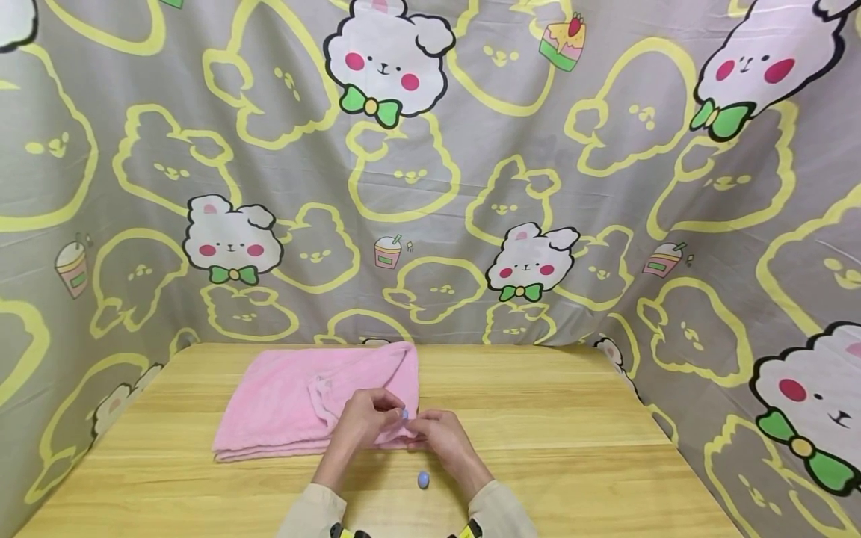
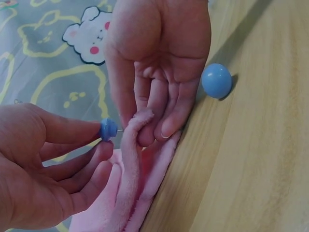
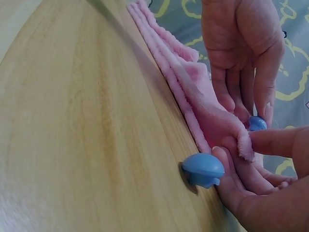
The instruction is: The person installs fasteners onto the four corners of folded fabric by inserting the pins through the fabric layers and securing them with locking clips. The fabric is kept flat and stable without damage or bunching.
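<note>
My left hand [image 1: 365, 420] pinches a small blue pin [image 2: 108, 129] between thumb and fingers. A thin metal needle [image 2: 120, 130] sticks out of the pin towards the folded edge of a pink towel [image 1: 282, 400]; whether its tip has entered the cloth I cannot tell. My right hand [image 1: 449, 442] pinches that edge, raised at the towel's near right corner, with several fingers behind the cloth. Close to the right hand, a blue mushroom-shaped piece [image 3: 203, 168] with a rounded top rests on the table, apart from both hands.
The towel lies folded in layers on a light wooden table [image 1: 551, 448], its upper right part turned over. Behind and at both sides hangs a grey curtain [image 1: 444, 239] printed with cartoon animals.
</note>
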A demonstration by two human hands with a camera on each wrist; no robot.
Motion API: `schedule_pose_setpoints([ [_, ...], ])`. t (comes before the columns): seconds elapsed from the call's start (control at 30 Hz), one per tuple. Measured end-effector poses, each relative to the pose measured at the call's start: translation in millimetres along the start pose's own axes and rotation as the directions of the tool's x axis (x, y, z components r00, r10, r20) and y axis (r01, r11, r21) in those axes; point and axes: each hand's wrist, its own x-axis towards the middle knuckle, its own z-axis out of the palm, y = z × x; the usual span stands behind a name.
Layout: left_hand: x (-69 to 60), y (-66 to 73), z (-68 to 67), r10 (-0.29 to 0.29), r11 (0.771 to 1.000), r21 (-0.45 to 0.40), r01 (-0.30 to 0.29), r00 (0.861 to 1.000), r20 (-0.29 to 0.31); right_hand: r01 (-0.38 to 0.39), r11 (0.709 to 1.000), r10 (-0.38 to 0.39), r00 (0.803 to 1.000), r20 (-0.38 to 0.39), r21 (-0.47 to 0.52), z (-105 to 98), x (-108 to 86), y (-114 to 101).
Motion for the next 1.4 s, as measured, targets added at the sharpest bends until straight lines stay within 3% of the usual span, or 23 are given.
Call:
schedule_pose_setpoints([
  [0.37,-0.6,0.3,4.2,0.011,0.999,0.050,-0.010,1.000,-0.003,-0.007,1.000,0.007,1.000,0.022,-0.012,-2,-0.7,2],
  [0.73,-2.6,-0.1,9.1,0.047,0.998,0.042,-0.045,0.998,-0.043,-0.018,1.000,0.018,0.999,0.033,-0.002,-2,-2.3,0],
  [0.93,-3.3,1.9,6.7,0.009,0.989,0.147,-0.012,1.000,0.016,-0.012,1.000,0.012,0.999,0.040,0.009,-2,-2.0,0],
  [1.1,-5.9,1.9,7.3,0.021,0.977,0.209,-0.037,0.996,0.082,-0.019,0.999,0.018,0.999,0.043,0.028,-2,-1.5,0],
  [1.4,-7.5,-0.9,11.7,0.100,0.955,0.283,-0.086,0.994,-0.035,-0.027,0.999,0.026,0.999,0.046,0.031,-3,-1.1,0],
])
